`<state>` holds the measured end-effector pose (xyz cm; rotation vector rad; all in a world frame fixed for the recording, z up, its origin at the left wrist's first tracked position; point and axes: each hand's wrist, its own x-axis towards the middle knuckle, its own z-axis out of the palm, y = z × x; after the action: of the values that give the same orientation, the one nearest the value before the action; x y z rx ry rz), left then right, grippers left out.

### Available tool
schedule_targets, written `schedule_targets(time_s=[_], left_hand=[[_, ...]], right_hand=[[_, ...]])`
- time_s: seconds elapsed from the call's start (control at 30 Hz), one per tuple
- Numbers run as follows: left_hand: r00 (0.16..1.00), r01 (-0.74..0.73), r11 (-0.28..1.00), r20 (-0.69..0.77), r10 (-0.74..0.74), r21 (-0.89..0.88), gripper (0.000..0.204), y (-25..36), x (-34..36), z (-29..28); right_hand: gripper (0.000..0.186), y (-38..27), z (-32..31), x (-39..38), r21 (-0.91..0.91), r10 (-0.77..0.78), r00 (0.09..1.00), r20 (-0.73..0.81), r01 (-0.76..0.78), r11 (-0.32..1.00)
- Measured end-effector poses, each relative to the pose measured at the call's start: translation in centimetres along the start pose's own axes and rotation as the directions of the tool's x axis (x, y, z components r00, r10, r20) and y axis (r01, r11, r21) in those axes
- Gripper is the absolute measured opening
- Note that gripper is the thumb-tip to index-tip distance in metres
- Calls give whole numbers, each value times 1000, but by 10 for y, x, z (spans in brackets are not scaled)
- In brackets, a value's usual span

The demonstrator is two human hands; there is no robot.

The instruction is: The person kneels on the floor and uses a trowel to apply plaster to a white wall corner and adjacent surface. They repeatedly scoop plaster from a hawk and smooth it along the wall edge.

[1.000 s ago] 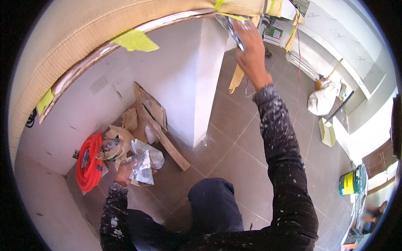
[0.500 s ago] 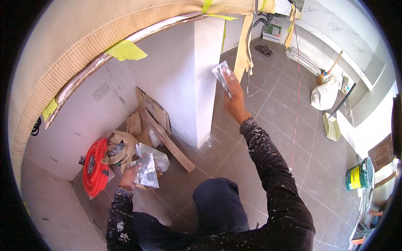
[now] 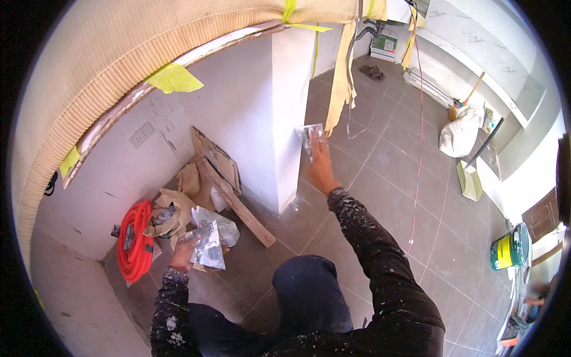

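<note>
My right hand (image 3: 321, 169) grips a putty-smeared metal trowel blade (image 3: 308, 137) in front of the white column (image 3: 289, 101), near its right-hand corner; whether the blade touches it I cannot tell. My left hand (image 3: 182, 254), lower left, holds a wide metal spreader (image 3: 209, 244) marked with pale putty. Above runs a ledge covered in ribbed tan padding (image 3: 113, 53), with yellow tape (image 3: 173, 78) along its edge.
A red hose coil (image 3: 135, 235), crumpled paper (image 3: 172, 214) and a plank (image 3: 235, 208) lie on the tiled floor (image 3: 380, 208). To the right are a white sack (image 3: 458, 131), a dustpan (image 3: 469, 181), a green bucket (image 3: 507, 247), hanging cables and a blurred person at the edge.
My right hand has come down from the padded ledge's taped edge, with the blade, to about mid-height beside the column. My left hand still holds the spreader low.
</note>
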<state>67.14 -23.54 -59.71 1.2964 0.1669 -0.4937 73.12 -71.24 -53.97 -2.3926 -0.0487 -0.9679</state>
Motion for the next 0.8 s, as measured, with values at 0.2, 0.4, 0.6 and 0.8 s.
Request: schedule_targets(time_s=[0.2,0.4,0.6,0.8], left_hand=[[1000,7,1000,-10,-7,2,29,-4,5,0],[999,-1,1000,33,0,21,30,-2,7,6],[998,5,999,70,-8,36,32,-4,11,2],[990,-140,974,59,131,180,37,-6,4,-2]], right_hand=[[86,-28,-68,92,-58,-254,941,-222,248,967],[79,-51,-51,86,-30,-305,921,-241,307,951],[71,-22,-13,-8,-25,-138,990,36,139,990],[40,-34,-35,14,446,185,971,-150,-101,889]])
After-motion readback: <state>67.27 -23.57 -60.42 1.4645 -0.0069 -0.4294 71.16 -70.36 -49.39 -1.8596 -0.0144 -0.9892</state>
